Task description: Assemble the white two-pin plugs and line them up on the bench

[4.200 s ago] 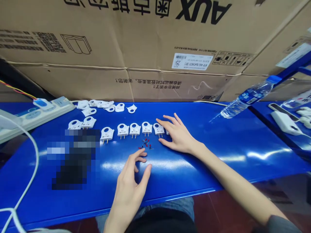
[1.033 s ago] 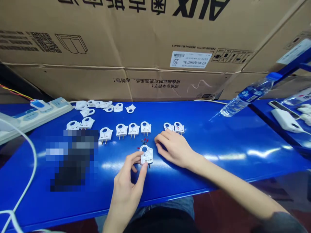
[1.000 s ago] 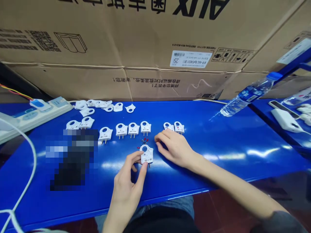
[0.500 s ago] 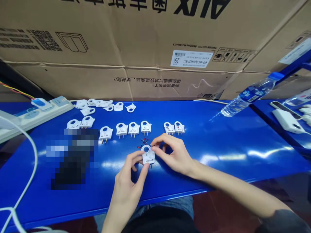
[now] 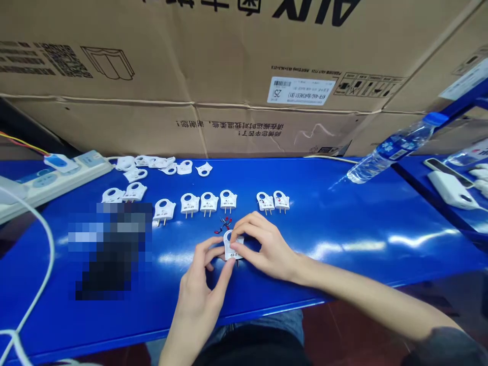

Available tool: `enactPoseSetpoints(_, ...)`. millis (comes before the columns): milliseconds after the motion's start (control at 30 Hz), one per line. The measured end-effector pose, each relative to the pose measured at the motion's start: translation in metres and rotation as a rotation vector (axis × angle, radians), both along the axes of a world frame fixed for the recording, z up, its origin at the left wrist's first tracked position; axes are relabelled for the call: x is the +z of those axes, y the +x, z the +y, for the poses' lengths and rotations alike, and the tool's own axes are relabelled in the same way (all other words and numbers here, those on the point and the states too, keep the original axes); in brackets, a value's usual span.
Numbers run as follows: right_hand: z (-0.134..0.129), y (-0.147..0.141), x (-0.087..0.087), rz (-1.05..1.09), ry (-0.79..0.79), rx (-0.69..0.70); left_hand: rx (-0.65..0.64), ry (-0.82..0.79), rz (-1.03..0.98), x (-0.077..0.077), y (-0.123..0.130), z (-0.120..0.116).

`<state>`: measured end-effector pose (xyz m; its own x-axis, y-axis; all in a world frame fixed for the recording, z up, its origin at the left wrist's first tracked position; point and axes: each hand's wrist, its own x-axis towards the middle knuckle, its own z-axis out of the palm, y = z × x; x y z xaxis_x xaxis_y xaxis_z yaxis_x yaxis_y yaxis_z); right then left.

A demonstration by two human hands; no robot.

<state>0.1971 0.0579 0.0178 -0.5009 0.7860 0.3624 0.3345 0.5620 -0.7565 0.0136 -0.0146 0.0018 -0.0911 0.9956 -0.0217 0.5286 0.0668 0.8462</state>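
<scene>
My left hand (image 5: 200, 282) grips a white plug piece (image 5: 229, 252) by its left side and lower edge, between thumb and fingers. The piece has a round hole at its top and metal pins below. My right hand (image 5: 267, 249) reaches over its upper right part, thumb and fingertips pinched together at its face; what they hold, if anything, is too small to make out. Just beyond lie small red-and-black wired parts (image 5: 224, 223). Farther back, several white plug pieces with pins (image 5: 209, 202) stand in a row, two of them (image 5: 281, 201) set off to the right.
White covers (image 5: 185, 166) lie along the back, before a large cardboard box (image 5: 229, 132). A power strip (image 5: 76, 175) with a cable is at left, beside a pixelated dark object (image 5: 114, 254). A water bottle (image 5: 396, 147) leans at right, near a white adapter (image 5: 452, 189).
My right hand has moved left and slightly down, from the plug piece's upper right edge onto its face, now partly covering it. My left hand keeps its grip.
</scene>
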Motion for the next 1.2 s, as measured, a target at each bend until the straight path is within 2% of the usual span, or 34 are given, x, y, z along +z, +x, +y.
enactPoseSetpoints(167, -0.0002, -0.0006, -0.0002, -0.013, 0.084, 0.001, 0.002, 0.003, -0.01, 0.002, 0.0004, -0.0001)
enactPoseSetpoints(533, 0.0012, 0.0004, -0.0015, -0.041, 0.132, -0.002, 0.002, 0.028, 0.008, 0.0003, -0.0003, -0.0011)
enactPoseSetpoints(800, 0.0025, 0.0001, -0.0058, -0.071, 0.257, 0.041, 0.007, 0.008, 0.005, 0.0003, -0.0007, 0.0002)
enactPoseSetpoints(1200, 0.0044, 0.0035, -0.0015, -0.079, 0.293, 0.003, 0.025, -0.012, -0.033, 0.0018, -0.0009, -0.0005)
